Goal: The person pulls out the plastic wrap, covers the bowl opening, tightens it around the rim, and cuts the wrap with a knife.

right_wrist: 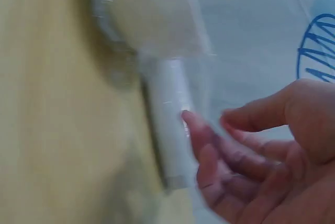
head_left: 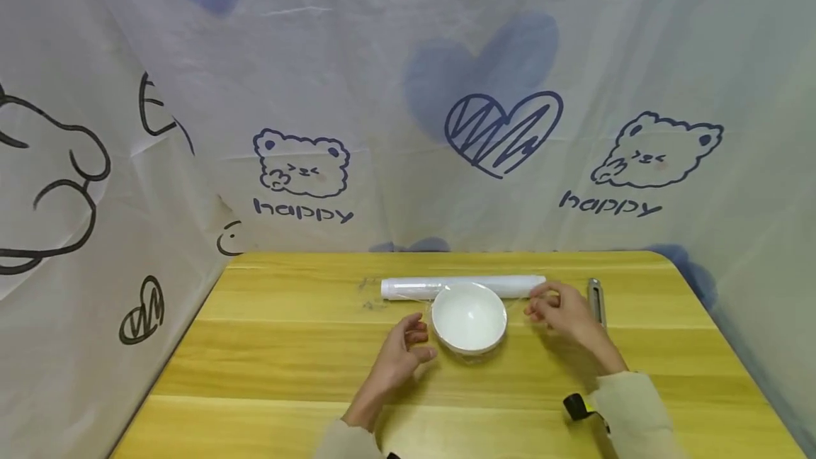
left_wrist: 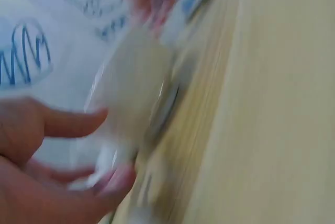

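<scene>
Apparently the work in hand is well along: a clear, thin sheet of plastic film [head_left: 472,358] seems to lie over the mouth of a round, glossy white bowl [head_left: 469,321], which sits on the yellow wood-grain table [head_left: 287,360] between the two hands. Loose film shows past the rim in the head view and at the bowl's side in the right wrist view, so smoothing or pressing it down looks like the part left to do. Whether the sheet is cut free from the long white roll [head_left: 398,289] just behind the bowl, I cannot tell.

The left hand [head_left: 403,354] is just beside the bowl's left side, thumb and fingers apart, with nothing seen gripped between them. The right hand [head_left: 564,312] is by the roll's right end, its fingers loosely bent and a small gap at the thumb; no film plainly shows in that gap, though blur in the wrist views makes light contact hard to rule out. A slim grey metal utility knife [head_left: 596,297] lies beyond the right hand, untouched as far as the head view shows.
</scene>
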A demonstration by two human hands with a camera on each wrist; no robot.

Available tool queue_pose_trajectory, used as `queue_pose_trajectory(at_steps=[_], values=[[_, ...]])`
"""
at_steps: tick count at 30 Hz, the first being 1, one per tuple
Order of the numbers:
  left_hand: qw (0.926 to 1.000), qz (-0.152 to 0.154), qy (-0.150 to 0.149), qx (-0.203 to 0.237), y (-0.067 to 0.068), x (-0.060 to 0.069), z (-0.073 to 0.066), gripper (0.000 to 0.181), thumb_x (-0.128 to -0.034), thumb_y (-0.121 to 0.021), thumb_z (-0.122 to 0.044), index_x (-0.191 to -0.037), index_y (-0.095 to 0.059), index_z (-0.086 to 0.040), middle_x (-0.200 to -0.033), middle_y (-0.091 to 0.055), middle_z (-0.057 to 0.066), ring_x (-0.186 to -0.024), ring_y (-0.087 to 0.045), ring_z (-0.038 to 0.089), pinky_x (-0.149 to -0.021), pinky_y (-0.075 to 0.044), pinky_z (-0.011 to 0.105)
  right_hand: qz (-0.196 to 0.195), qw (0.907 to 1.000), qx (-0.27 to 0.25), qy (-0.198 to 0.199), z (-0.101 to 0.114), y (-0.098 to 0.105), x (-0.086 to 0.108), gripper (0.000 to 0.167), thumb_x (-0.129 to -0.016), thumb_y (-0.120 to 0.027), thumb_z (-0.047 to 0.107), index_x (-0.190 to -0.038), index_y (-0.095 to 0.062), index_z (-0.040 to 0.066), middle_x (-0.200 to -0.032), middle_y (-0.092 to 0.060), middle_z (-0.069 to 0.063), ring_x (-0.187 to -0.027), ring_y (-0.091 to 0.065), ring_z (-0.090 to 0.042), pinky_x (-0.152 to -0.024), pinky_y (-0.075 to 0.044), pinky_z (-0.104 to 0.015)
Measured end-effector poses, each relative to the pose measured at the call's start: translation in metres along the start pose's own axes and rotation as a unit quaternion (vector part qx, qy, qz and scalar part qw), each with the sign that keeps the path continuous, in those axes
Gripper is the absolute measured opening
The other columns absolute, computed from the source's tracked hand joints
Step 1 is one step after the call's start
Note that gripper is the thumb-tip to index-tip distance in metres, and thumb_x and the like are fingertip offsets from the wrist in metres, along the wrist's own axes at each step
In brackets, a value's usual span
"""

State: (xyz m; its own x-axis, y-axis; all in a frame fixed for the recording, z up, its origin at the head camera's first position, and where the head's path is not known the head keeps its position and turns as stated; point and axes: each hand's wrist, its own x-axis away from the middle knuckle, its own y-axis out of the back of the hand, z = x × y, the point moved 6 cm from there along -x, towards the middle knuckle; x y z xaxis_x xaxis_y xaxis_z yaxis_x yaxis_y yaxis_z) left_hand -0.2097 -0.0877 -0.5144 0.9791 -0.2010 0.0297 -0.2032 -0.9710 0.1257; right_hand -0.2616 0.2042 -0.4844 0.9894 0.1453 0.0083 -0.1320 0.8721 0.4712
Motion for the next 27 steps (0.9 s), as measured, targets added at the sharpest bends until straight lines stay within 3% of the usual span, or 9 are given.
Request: queue_pose_trajectory(at_steps=[3, 7, 10, 13, 19, 27], values=[[0.9955, -0.092, -0.012, 0.018, -0.019, 0.016, -0.011, 0.094, -0.0785, -0.08, 0.011, -0.153, -0.023, 0.013, -0.138, -0.042, 0.031, -0.127, -0.045, 0.049, -0.1, -0.051, 0.056, -0.051, 0.9913, 0.095, 0.076, 0.019, 0.009, -0.02, 0.017, -0.103, -0.057, 0.004, -0.115, -0.068, -0.002, -0.105, -0.074, -0.016, -0.098, -0.07, -0.032, -0.081, -0.059, -0.043], [0.9821, -0.185, -0.031, 0.008, -0.054, 0.026, -0.017, 0.112, -0.0695, -0.087, 0.009, -0.157, -0.018, 0.008, -0.146, -0.032, 0.03, -0.134, -0.037, 0.052, -0.105, -0.044, 0.064, -0.027, 0.977, 0.152, 0.148, 0.026, -0.001, -0.05, 0.023, -0.105, -0.053, 0.002, -0.121, -0.07, 0.0, -0.121, -0.07, -0.02, -0.117, -0.062, -0.041, -0.099, -0.051, -0.059], [0.9767, -0.211, -0.039, -0.01, -0.079, 0.024, -0.015, 0.119, -0.0669, -0.09, 0.008, -0.158, -0.014, 0.005, -0.152, -0.025, 0.032, -0.142, -0.028, 0.055, -0.113, -0.032, 0.066, 0.017, 0.9699, 0.179, 0.164, 0.019, -0.007, -0.065, 0.027, -0.104, -0.05, -0.002, -0.121, -0.071, -0.003, -0.123, -0.069, -0.023, -0.119, -0.061, -0.044, -0.1, -0.049, -0.06], [0.9723, -0.23, -0.042, -0.012, -0.092, 0.019, -0.013, 0.124, -0.0652, -0.091, 0.007, -0.159, -0.01, 0.004, -0.157, -0.023, 0.034, -0.145, -0.023, 0.055, -0.117, -0.023, 0.065, 0.048, 0.967, 0.195, 0.157, 0.012, -0.01, -0.07, 0.028, -0.102, -0.049, -0.006, -0.116, -0.073, -0.004, -0.119, -0.07, -0.023, -0.114, -0.063, -0.044, -0.098, -0.051, -0.059], [0.9669, -0.25, -0.05, 0.01, -0.087, 0.013, -0.013, 0.128, -0.0617, -0.09, 0.011, -0.159, -0.007, 0.005, -0.158, -0.021, 0.035, -0.146, -0.023, 0.054, -0.119, -0.019, 0.064, 0.07, 0.9657, 0.213, 0.131, 0.013, -0.014, -0.065, 0.026, -0.099, -0.052, -0.007, -0.113, -0.075, -0.001, -0.114, -0.072, -0.021, -0.107, -0.065, -0.039, -0.094, -0.053, -0.057], [0.9788, -0.197, -0.055, 0.012, -0.057, 0.011, -0.008, 0.135, -0.0591, -0.089, 0.016, -0.16, 0.001, 0.004, -0.162, -0.018, 0.035, -0.148, -0.022, 0.051, -0.121, -0.015, 0.062, 0.102, 0.9656, 0.221, 0.09, 0.019, -0.024, -0.04, 0.025, -0.101, -0.056, -0.002, -0.12, -0.073, 0.001, -0.117, -0.071, -0.019, -0.106, -0.066, -0.034, -0.091, -0.056, -0.053]])
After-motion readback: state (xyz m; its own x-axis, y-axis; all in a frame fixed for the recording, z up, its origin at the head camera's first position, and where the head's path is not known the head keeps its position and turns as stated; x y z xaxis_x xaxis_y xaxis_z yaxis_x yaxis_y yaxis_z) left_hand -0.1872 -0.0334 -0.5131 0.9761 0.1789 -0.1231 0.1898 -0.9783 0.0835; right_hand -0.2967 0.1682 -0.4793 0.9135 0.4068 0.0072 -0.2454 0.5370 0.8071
